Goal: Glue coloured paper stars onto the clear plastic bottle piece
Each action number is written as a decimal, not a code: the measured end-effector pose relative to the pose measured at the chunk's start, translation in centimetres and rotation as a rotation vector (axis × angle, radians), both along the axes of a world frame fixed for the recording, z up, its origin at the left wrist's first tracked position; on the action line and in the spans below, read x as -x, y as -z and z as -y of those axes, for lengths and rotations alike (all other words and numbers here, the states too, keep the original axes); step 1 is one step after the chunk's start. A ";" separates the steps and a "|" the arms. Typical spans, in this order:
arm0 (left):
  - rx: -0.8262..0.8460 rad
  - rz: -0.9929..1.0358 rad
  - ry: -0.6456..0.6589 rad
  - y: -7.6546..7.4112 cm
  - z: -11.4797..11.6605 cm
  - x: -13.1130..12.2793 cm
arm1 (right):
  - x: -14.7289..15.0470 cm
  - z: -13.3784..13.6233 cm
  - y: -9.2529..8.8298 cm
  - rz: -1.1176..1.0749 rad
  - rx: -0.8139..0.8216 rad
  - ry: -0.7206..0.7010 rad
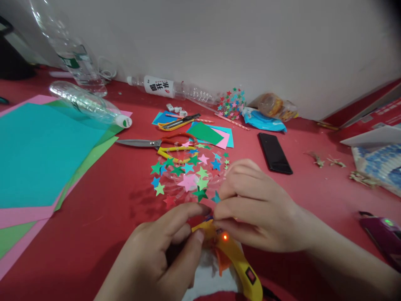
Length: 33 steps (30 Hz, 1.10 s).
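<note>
A yellow glue gun [239, 257] with a glowing red light and an orange part beneath lies on a crumpled white sheet [205, 288] close in front of me. My left hand [169, 246] is curled at the gun's front end, thumb and index finger bent towards each other. Just above the gun, my right hand [260, 205] has its fingers pressed together, its fingertips by the left index finger. What either hand pinches is hidden. Right behind them spreads a clear plastic piece cut into strips [169, 179], with coloured paper stars [188, 182] on it.
Scissors [140, 143], a box cutter [180, 122] and paper pieces [206, 133] lie beyond the stars. Large coloured sheets [46, 154] and a plastic bottle [90, 104] are on the left. A phone [275, 153] and a purple device [384, 236] lie right.
</note>
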<state>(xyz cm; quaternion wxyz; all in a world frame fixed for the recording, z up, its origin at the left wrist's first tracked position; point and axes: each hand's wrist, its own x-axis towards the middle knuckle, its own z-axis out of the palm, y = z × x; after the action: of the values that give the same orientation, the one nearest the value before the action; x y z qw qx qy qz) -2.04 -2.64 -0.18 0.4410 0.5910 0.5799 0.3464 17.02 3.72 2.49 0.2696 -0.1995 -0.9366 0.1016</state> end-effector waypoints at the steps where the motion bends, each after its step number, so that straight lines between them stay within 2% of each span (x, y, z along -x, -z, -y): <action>1: -0.002 0.005 -0.005 0.0 0.0 0.0 | 0.0 0.0 0.0 -0.001 -0.003 0.006; 23: 0.000 0.074 -0.038 0.1 0.2 -0.2 | 0.6 0.2 0.3 0.007 -0.087 0.089; 33: 0.074 0.053 -0.015 -0.5 0.0 -0.1 | 0.8 0.5 0.4 -0.015 -0.041 0.113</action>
<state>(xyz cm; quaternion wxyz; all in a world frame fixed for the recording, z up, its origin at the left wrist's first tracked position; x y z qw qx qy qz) -1.91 -2.64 0.33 0.4750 0.5605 0.5849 0.3436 16.18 3.26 2.11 0.2861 -0.2457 -0.9236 0.0685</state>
